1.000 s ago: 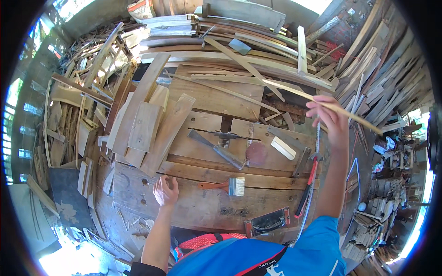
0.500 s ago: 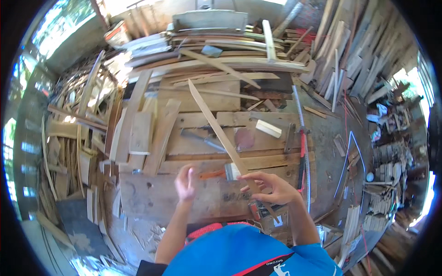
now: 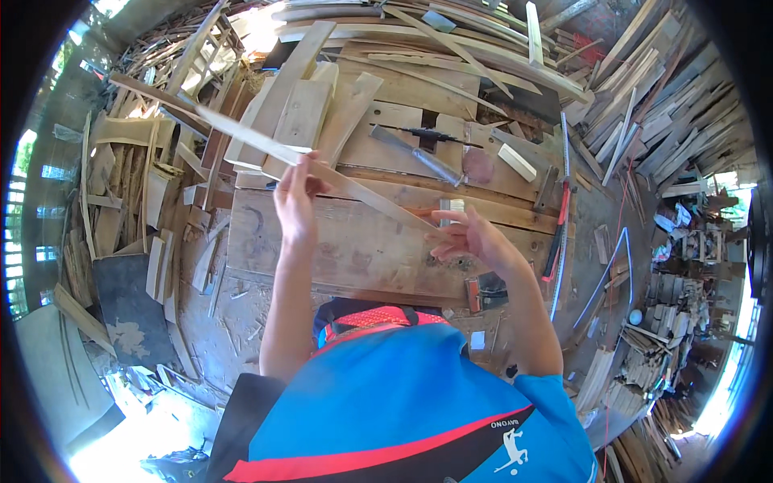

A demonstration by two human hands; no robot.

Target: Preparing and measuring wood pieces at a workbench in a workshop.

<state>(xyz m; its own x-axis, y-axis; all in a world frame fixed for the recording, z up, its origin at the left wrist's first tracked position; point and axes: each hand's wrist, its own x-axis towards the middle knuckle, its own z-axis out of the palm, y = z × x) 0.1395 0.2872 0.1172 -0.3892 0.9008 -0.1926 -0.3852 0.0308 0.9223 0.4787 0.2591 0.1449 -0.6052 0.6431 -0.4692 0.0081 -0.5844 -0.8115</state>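
Note:
A long, thin wooden strip (image 3: 362,197) slants across in front of me, its far end up to the left above stacked boards. My left hand (image 3: 296,201) is closed in a pinch around its middle. At the strip's lower right end is my right hand (image 3: 477,241), fingers spread and stretched out, with the end against or just beside them; contact is hard to make out. Behind that end, on the wooden workbench (image 3: 346,262), lies a paintbrush (image 3: 451,207) with pale bristles and an orange handle, partly covered by the strip and my right hand.
A long grey metal tool (image 3: 419,157), a pale wood block (image 3: 517,162) and a reddish disc (image 3: 477,167) lie farther back. A red-and-black handled tool (image 3: 558,229) is at the bench's right edge. Boards (image 3: 304,109) stack at back left; timber leans at right.
My left hand has moved up and taken hold of the strip. The strip has swung toward the left, and my right hand's fingers have loosened and spread. The view has tilted downward.

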